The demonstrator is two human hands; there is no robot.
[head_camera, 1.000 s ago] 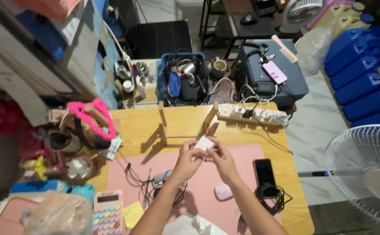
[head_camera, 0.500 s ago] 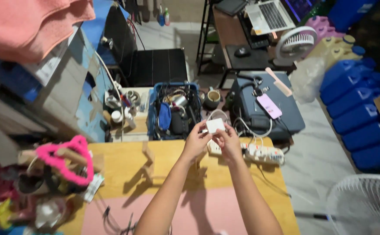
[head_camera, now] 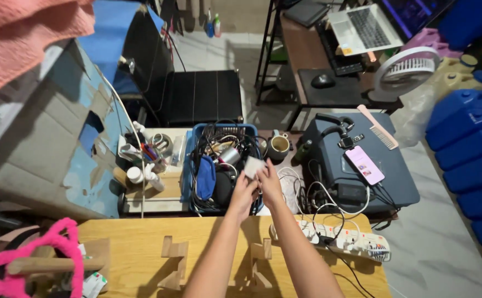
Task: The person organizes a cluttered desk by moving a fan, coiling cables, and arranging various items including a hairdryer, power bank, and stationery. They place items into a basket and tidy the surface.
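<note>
My left hand [head_camera: 244, 194] and my right hand [head_camera: 269, 184] are stretched out past the far edge of the wooden table [head_camera: 208, 243]. Together they pinch a small white square block [head_camera: 253, 166], which looks like a charger. The block hangs over the right side of a blue crate [head_camera: 188, 175] full of tangled cables and small gadgets. Both forearms reach across the table from below.
A white power strip [head_camera: 344, 240] with plugged cables lies on the table's right end. A dark grey case [head_camera: 357, 165] with a phone, a comb and a cup [head_camera: 279, 145] stands right of the crate. A wooden stand [head_camera: 174, 259], a small shelf of bottles [head_camera: 147, 171] and blue jugs [head_camera: 472, 143] are around.
Both hands carried the white block forward, from above the pink mat to past the table's far edge and over the blue crate. The view tilted up and forward with them.
</note>
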